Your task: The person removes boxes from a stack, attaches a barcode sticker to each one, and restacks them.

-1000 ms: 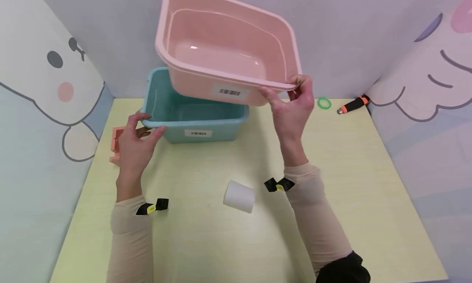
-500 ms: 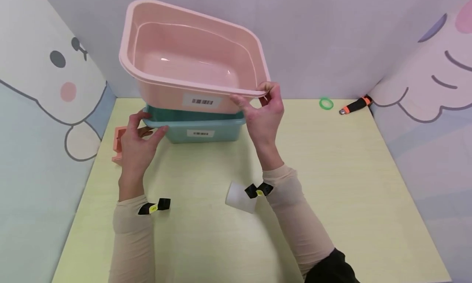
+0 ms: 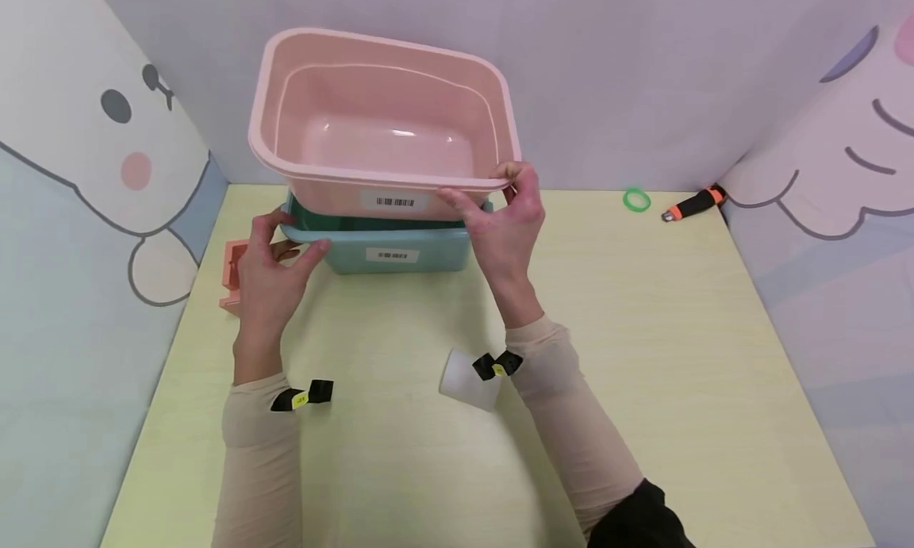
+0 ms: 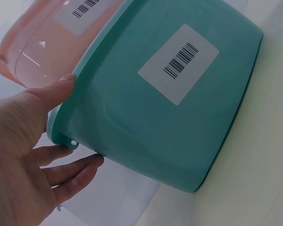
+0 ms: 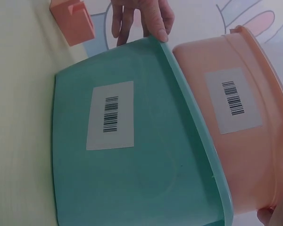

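A teal plastic bin [image 3: 346, 251] with a barcode label stands on the table at the back. My left hand [image 3: 274, 282] grips its front left corner, thumb on the front rim and fingers round the side, as the left wrist view [image 4: 33, 136] also shows. A pink bin [image 3: 385, 147], with its own barcode label, sits partly down inside the teal one, its left end tilted higher. At the pink bin's front right corner, my right hand [image 3: 503, 231] pinches the rim between thumb and fingers. The pink bin hides most of the teal bin's inside.
A white cylinder [image 3: 460, 381] lies mid-table, partly covered by the right wrist's camera. Left of the bins is an orange-pink block-like holder [image 3: 232, 274]. A green ring [image 3: 636, 200] and a black-and-orange cutter [image 3: 693, 205] lie by the back edge, right. Walls [image 3: 607, 80] enclose the table.
My right hand has carried the pink bin leftward and down, from above the teal bin's right side to inside its opening. My left hand has kept its hold on the teal bin.
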Demonstrator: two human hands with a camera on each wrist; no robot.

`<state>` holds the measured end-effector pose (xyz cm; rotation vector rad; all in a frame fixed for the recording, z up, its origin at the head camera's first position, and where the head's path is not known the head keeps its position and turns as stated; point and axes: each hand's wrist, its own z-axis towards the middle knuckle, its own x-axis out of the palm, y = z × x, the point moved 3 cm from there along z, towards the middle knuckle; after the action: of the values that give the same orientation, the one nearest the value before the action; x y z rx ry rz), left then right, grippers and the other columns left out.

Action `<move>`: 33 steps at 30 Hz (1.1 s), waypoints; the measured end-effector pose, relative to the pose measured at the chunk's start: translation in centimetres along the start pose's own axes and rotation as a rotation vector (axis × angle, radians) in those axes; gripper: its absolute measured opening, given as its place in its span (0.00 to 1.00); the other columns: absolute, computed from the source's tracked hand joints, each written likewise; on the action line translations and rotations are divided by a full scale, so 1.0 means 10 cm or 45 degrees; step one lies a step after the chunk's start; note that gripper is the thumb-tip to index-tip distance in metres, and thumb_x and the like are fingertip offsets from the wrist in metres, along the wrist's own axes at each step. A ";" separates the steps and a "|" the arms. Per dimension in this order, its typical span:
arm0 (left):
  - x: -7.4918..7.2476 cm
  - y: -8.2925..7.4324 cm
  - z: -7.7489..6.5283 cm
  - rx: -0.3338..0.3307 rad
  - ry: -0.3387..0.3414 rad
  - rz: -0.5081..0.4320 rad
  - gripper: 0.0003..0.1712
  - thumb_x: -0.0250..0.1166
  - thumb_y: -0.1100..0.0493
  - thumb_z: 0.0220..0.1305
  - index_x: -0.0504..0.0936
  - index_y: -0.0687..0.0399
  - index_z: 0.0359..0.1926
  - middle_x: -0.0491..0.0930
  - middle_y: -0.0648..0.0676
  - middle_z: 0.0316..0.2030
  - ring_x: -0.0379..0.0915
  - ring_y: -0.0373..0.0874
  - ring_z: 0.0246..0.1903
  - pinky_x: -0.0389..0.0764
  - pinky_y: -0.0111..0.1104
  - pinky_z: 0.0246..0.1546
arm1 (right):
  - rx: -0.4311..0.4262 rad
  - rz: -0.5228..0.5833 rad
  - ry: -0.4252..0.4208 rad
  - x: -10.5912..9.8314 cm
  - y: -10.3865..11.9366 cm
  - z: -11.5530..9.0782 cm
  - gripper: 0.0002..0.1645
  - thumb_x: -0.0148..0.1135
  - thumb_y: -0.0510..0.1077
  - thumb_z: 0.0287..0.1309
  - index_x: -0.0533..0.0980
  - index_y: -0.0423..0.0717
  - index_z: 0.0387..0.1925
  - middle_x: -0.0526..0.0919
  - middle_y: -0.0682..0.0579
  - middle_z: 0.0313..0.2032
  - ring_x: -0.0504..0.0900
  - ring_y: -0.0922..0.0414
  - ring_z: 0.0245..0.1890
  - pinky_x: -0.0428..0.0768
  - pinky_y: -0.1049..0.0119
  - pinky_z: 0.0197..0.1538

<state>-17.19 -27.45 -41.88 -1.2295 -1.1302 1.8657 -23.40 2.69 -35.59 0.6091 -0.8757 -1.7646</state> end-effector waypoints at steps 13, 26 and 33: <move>0.01 0.00 0.01 0.027 -0.017 -0.023 0.36 0.77 0.51 0.66 0.71 0.47 0.70 0.76 0.45 0.63 0.81 0.45 0.55 0.79 0.34 0.59 | -0.050 -0.158 0.084 0.03 0.00 -0.04 0.39 0.91 0.46 0.39 0.69 0.35 0.39 0.77 0.45 0.40 0.81 0.49 0.52 0.79 0.61 0.58; 0.03 -0.01 0.02 0.070 -0.024 -0.050 0.37 0.77 0.54 0.66 0.68 0.49 0.70 0.74 0.47 0.66 0.80 0.44 0.53 0.79 0.33 0.59 | 0.016 -0.303 0.162 0.07 -0.13 -0.16 0.40 0.90 0.51 0.40 0.70 0.36 0.42 0.79 0.43 0.45 0.79 0.48 0.57 0.77 0.50 0.60; 0.03 0.03 0.03 0.046 -0.001 -0.160 0.43 0.78 0.56 0.64 0.59 0.44 0.70 0.71 0.46 0.72 0.79 0.43 0.54 0.78 0.35 0.59 | 0.029 -0.345 0.230 0.10 -0.24 -0.22 0.40 0.90 0.52 0.41 0.71 0.36 0.43 0.78 0.42 0.44 0.78 0.47 0.52 0.74 0.58 0.58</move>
<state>-17.56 -27.46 -42.24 -1.1118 -1.1422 1.7853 -23.41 1.67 -38.84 0.9222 -0.7147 -1.9058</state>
